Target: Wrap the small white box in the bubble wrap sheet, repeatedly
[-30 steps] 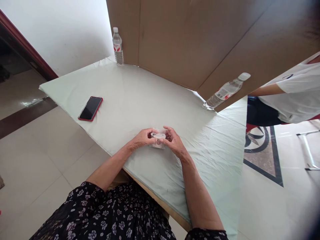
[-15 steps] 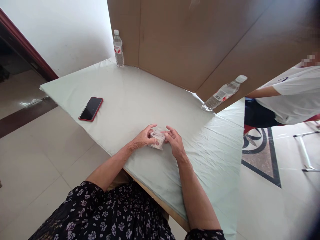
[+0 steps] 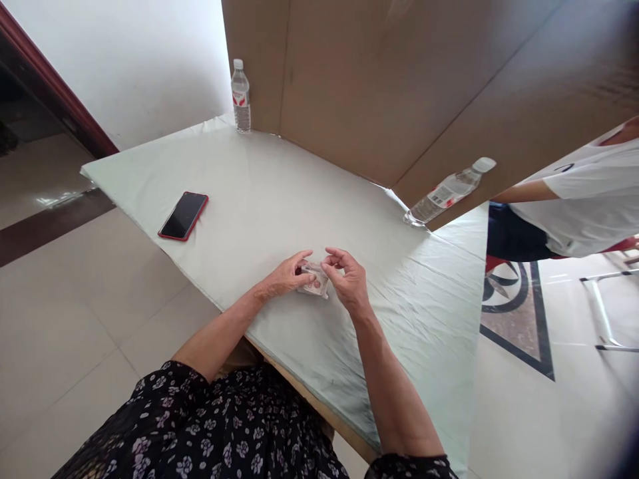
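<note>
A small whitish packet [image 3: 318, 285] with reddish-brown print, wrapped in clear plastic, sits low over the near part of the table. My left hand [image 3: 289, 274] grips its left side, the thumb lying across the front face. Partly covered by those fingers, the packet's exact kind cannot be told. At its upper right corner, the thumb and a finger of my right hand [image 3: 347, 276] are pinched together on the clear plastic wrap. The other right fingers are stretched forward, off the packet.
On the pale-green table cloth [image 3: 239, 193] a phone [image 3: 184, 216] in a red case lies to the left. Two water bottles, one at the back left [image 3: 241, 96] and one at the right [image 3: 449, 191], stand before a brown cardboard partition [image 3: 349, 86]. A person in a white shirt [image 3: 594, 193] sits beyond it.
My right thumb and finger have closed into a pinch at the packet's upper right corner. My left hand keeps its grip. The view has shifted slightly.
</note>
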`<act>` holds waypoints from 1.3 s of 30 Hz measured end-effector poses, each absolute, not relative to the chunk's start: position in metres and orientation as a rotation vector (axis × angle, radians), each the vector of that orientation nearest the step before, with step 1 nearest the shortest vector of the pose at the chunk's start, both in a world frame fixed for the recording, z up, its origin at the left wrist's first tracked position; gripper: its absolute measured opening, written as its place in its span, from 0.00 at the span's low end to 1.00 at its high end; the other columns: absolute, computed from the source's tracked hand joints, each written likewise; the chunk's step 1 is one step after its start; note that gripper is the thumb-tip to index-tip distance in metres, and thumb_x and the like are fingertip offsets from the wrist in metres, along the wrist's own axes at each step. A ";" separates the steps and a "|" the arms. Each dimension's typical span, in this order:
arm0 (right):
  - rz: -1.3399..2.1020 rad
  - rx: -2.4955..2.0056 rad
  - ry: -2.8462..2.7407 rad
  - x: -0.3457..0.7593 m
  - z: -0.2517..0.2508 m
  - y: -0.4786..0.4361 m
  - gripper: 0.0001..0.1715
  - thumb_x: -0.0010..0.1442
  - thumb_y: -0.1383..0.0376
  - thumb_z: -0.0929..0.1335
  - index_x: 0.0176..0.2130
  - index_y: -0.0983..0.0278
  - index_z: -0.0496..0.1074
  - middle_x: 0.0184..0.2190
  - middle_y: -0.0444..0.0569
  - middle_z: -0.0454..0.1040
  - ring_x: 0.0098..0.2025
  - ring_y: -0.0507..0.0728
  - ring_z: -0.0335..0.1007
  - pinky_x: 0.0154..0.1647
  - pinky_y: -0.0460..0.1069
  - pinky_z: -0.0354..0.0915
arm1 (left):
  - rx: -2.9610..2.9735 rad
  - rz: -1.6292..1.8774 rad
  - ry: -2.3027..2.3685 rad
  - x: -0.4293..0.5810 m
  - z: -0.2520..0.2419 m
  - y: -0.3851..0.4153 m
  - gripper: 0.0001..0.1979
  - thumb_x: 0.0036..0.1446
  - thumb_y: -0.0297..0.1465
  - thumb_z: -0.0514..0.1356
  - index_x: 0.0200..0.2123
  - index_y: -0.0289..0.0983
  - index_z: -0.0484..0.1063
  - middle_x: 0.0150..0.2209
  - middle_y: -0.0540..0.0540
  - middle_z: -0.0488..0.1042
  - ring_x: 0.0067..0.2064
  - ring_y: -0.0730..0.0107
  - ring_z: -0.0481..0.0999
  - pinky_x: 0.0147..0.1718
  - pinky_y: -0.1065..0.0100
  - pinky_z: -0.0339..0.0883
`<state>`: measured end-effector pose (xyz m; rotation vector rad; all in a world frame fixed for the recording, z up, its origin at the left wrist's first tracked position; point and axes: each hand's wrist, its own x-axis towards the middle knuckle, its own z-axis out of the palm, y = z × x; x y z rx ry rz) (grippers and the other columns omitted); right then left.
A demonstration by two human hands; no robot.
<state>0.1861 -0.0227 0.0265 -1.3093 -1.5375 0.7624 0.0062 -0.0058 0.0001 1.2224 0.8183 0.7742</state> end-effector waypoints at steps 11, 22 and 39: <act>0.086 -1.313 -2.051 0.184 0.014 -0.067 0.16 0.63 0.68 0.66 0.48 0.56 0.76 0.41 0.49 0.83 0.54 0.62 0.74 0.55 0.60 0.60 | 1.419 0.844 0.875 0.007 -0.012 -0.004 0.32 0.60 0.42 0.61 0.64 0.33 0.62 0.55 0.36 0.75 0.48 0.63 0.76 0.51 0.62 0.68; 0.453 -1.381 -1.986 0.204 0.011 -0.050 0.49 0.53 0.48 0.73 0.67 0.59 0.57 0.64 0.59 0.66 0.64 0.69 0.62 0.61 0.66 0.60 | 1.411 0.878 0.868 0.011 -0.012 -0.009 0.30 0.63 0.37 0.58 0.65 0.34 0.60 0.55 0.37 0.74 0.47 0.66 0.77 0.49 0.64 0.69; 0.740 -1.413 -1.783 0.216 -0.009 -0.029 0.48 0.51 0.48 0.75 0.65 0.58 0.61 0.64 0.59 0.66 0.64 0.68 0.63 0.63 0.65 0.59 | 1.524 0.979 0.954 0.008 -0.008 -0.010 0.41 0.51 0.30 0.63 0.67 0.34 0.56 0.64 0.33 0.64 0.64 0.50 0.65 0.62 0.51 0.61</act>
